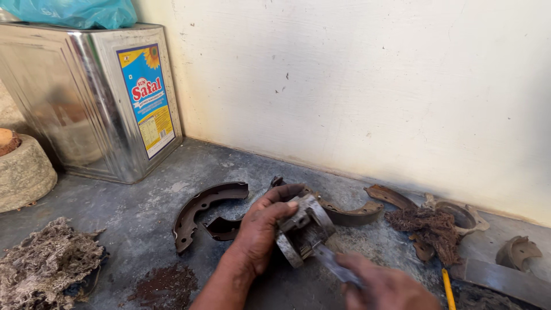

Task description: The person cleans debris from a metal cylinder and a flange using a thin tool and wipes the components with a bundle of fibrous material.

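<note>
1. Nearest the lens, the right hand is closing its fingers around a flat grey metal tool (blurred, so the exact finger wrap is hard to read), with the tool's tip pressing against the brake shoe.
2. Just left of it, the left hand is clamping that curved, grey brake shoe, fingers curling over the top and thumb lying across the face, holding it tilted just above the floor.
3. Behind the hands, more worn brake shoes are lying on the grey floor: a dark curved one to the left, another just behind, touching nothing the hands hold.
4. To the right, a clump of brown fibre is resting against a rusty ring-shaped part, close to the wall; a yellow pencil is lying near the frame's bottom edge.
5. Open floor is showing between the dark shoe and the large square tin, which is standing in the corner with a blue plastic bag sitting on top.
6. A pile of grey waste fibre is filling the lower left corner.
</note>
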